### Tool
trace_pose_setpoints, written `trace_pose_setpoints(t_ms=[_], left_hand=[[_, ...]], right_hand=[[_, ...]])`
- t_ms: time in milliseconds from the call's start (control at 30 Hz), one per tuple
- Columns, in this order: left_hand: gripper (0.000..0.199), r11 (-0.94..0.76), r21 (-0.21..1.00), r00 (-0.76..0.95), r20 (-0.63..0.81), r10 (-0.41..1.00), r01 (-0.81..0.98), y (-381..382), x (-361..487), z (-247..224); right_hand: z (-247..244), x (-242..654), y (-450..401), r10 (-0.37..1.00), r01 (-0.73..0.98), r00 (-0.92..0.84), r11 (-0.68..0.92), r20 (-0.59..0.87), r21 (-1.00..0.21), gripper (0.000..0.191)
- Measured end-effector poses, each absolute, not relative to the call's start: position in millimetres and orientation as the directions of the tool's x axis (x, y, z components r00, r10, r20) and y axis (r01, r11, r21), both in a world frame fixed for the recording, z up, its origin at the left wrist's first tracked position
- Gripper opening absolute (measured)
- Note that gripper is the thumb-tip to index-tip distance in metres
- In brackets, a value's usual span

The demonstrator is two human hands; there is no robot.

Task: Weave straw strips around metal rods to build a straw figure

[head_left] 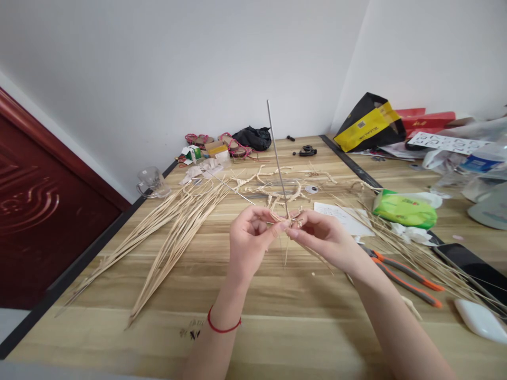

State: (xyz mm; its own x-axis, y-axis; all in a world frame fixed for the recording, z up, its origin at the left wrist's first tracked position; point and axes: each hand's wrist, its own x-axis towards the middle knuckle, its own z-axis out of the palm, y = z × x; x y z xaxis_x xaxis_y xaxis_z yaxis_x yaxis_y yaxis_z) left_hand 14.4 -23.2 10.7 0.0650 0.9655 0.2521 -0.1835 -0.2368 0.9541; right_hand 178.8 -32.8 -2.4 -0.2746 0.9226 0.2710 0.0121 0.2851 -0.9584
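Observation:
Above the middle of the table, my left hand [253, 237] is closed, thumb and fingers pinching a small woven piece of pale strands [292, 217]. My right hand [322, 237] pinches the same piece from the other side, its thumb close to my left thumb. A long thin metal rod [277, 153] stands nearly upright out of the piece, leaning slightly left. Loose strand ends hang below my fingers. Behind my hands lie knotted pale strands [293, 194] and a roundish wire shape. My fingers hide part of the woven piece.
Long pale strand bundles [178, 237] lie left, near a glass mug [152, 182]. Orange-handled pliers [407, 274], paper [344, 217], a green tissue pack [406, 208], a phone [479, 272] and more strands lie right. A black-yellow bag [370, 124] stands behind.

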Motion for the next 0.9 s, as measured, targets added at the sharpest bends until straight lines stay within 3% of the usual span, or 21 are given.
trace_pose_setpoints(t_ms=[300,533,700,900], left_hand=[[0.018,-0.289,0.957,0.072,0.289,0.955,-0.01,-25,19,5],[0.017,-0.336,0.941,0.062,0.334,0.94,0.028,-22,21,-1],[0.02,-0.275,0.96,0.083,0.278,0.957,-0.05,-22,20,2],[0.039,-0.227,0.967,0.041,0.233,0.972,-0.116,-23,22,6]], right_hand=[[-2,180,-32,0.921,0.053,-0.248,0.324,0.301,-0.945,0.016],[-3,181,-31,0.923,0.14,-0.239,0.341,0.302,-0.93,0.02],[-3,181,-31,0.917,0.13,-0.237,0.358,0.322,-0.925,0.019],[-2,181,-32,0.925,0.118,-0.231,0.334,0.301,-0.935,0.02]])
